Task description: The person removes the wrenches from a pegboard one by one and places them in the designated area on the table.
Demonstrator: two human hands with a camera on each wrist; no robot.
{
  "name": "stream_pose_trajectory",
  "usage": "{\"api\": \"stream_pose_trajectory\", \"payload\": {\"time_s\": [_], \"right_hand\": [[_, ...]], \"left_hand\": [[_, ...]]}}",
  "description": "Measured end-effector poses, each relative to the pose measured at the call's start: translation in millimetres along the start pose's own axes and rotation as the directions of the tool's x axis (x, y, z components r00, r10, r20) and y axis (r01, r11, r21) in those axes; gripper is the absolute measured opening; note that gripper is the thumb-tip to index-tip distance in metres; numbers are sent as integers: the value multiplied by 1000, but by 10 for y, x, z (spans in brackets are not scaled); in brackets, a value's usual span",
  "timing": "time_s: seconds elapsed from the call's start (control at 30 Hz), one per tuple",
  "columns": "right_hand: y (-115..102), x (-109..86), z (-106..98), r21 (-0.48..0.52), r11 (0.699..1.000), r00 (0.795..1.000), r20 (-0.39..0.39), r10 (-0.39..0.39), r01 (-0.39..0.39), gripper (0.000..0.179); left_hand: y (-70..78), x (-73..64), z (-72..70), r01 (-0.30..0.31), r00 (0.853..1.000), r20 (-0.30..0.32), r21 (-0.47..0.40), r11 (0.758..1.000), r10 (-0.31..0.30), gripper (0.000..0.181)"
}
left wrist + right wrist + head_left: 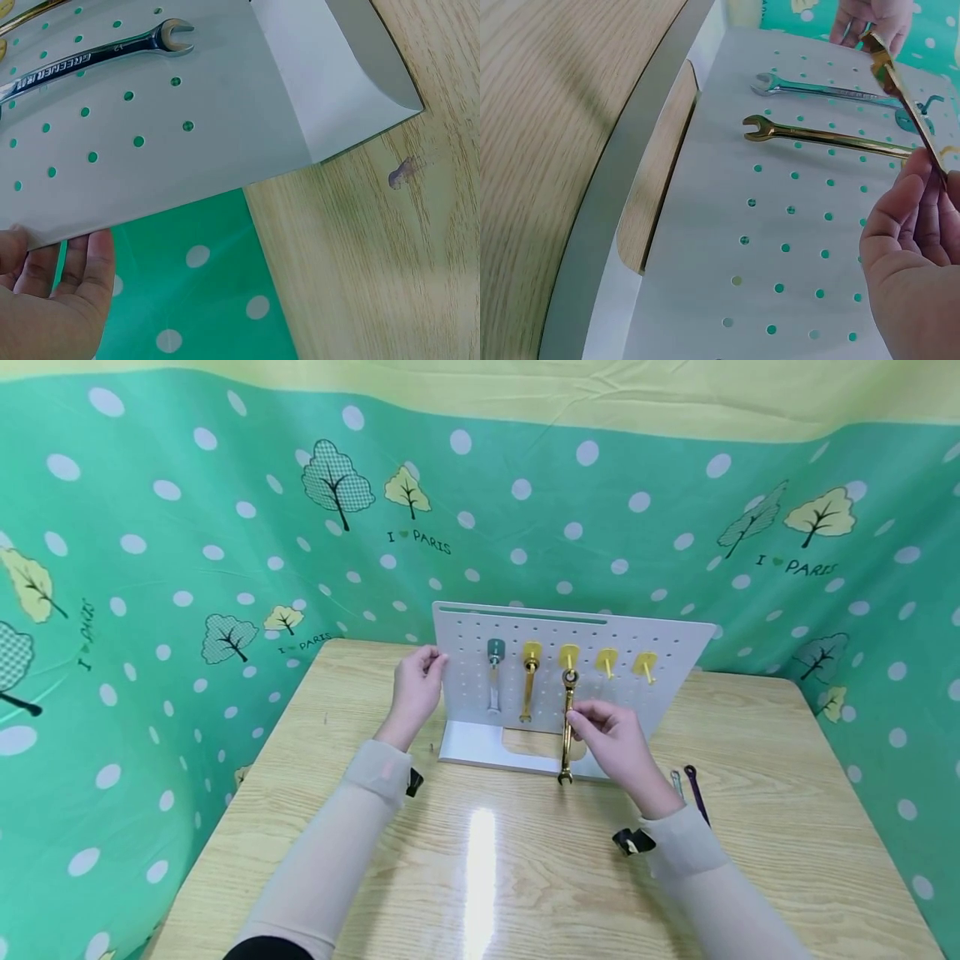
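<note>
The surface [555,877] stretches wide either side of the pegboard [547,693]; the left hand [417,687] pinches the pegboard's left edge, the right hand [617,742] grips a gold wrench [567,739], ring end near the middle hook [569,656].

Wrenches [567,735] look like glossy metal, the pegboard [548,693] smooth and matt, the tabletop [555,877] shiny wood, the backdrop [465,485] cloth

The held wrench [566,743] is gold, like one hung wrench [528,692]; the other [97,57] is silver. The board [626,693] is pale grey, four hooks [645,663] yellow, the fifth [496,647] teal. The cloth [495,539] is white-dotted green, the table [787,793] tan woodgrain.
</note>
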State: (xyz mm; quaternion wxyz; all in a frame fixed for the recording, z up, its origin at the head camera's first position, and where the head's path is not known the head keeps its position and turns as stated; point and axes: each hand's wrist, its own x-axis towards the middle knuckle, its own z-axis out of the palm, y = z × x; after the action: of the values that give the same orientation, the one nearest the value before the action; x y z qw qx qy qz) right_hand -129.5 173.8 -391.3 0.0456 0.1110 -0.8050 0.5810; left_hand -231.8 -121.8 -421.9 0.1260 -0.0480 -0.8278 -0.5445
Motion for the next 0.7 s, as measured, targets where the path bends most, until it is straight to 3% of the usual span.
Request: {"api": "stream_pose_trajectory", "payload": {"time_s": [0.33, 0.57, 0.7], "right_hand": [[3, -11, -16, 15, 1000, 1000, 5, -11, 11, 13], [308, 51, -10, 26, 1000, 1000, -9, 4, -4, 17], [342, 58, -4, 55, 998, 1000, -18, -2, 3, 20]], "left_hand": [[-8, 6, 6, -11, 1000, -7, 0, 1000, 11, 17], [-14, 6, 8, -8, 1000, -4, -1, 1000, 8, 17], [-20, 8, 11, -5, 1000, -6, -4, 1000, 5, 17]]}}
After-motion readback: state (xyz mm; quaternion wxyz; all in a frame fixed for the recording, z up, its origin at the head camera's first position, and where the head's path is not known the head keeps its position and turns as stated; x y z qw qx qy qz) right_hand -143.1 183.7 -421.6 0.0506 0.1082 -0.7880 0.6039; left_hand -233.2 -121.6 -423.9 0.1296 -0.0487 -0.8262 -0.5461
